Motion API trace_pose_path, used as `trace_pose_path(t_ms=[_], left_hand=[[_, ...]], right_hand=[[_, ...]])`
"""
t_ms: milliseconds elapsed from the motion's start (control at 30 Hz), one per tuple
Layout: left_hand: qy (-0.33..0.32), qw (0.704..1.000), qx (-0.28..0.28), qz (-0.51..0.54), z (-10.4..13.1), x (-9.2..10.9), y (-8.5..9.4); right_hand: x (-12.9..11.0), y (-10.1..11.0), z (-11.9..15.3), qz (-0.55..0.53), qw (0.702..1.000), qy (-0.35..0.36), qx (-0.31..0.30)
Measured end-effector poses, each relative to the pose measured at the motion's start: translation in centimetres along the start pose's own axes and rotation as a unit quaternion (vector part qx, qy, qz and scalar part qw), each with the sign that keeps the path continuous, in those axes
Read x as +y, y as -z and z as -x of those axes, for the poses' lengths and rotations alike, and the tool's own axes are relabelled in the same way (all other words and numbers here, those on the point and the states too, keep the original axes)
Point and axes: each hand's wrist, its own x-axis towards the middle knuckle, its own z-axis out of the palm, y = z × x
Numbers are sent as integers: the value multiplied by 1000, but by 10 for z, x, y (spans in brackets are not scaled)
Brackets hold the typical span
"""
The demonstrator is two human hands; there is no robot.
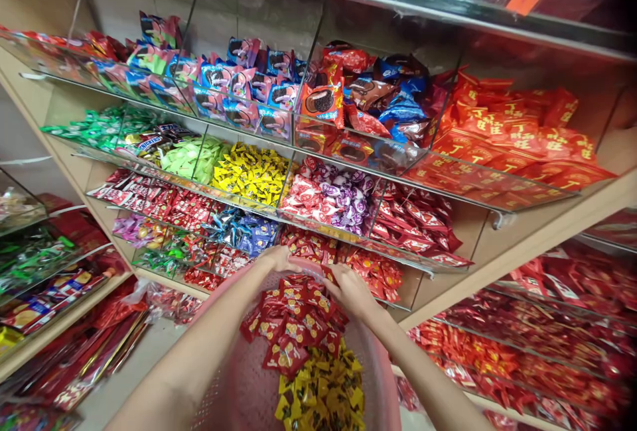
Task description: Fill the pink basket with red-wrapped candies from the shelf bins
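Note:
A pink plastic basket [383, 378] with small holes is below me, tilted against the lower shelves. Red candy packets [293, 315] lie in its far part and yellow-wrapped candies [323, 388] in the near part. At the far rim is my left hand [276, 260], its fingers closed over the edge. My right hand [351, 290] is just right of it, above the red packets, with thumb and fingers pinched around a small red packet [328, 274]. Behind both hands, similar red packets [308, 244] fill a low shelf compartment.
Tiered shelves with clear dividers hold yellow candies [253, 172], purple-wrapped candies [348, 195], blue and pink snack packs [249, 93] and orange-red bags [512, 126]. A glass shelf edge [432, 265] juts out right of my hands. More stocked shelves stand on both sides.

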Motion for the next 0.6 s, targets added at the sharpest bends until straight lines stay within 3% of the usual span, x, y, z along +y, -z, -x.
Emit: trace_pose_path(t_ms=[233, 467, 600], left_hand=[[7, 1000, 3, -4, 3, 3, 3], [1, 1000, 5, 7, 2, 2, 2], [13, 1000, 5, 2, 7, 6, 5]], right_hand=[[-5, -16, -10, 89, 995, 33, 13], [-10, -27, -14, 136, 982, 133, -16], [-2, -18, -7, 114, 988, 107, 8]])
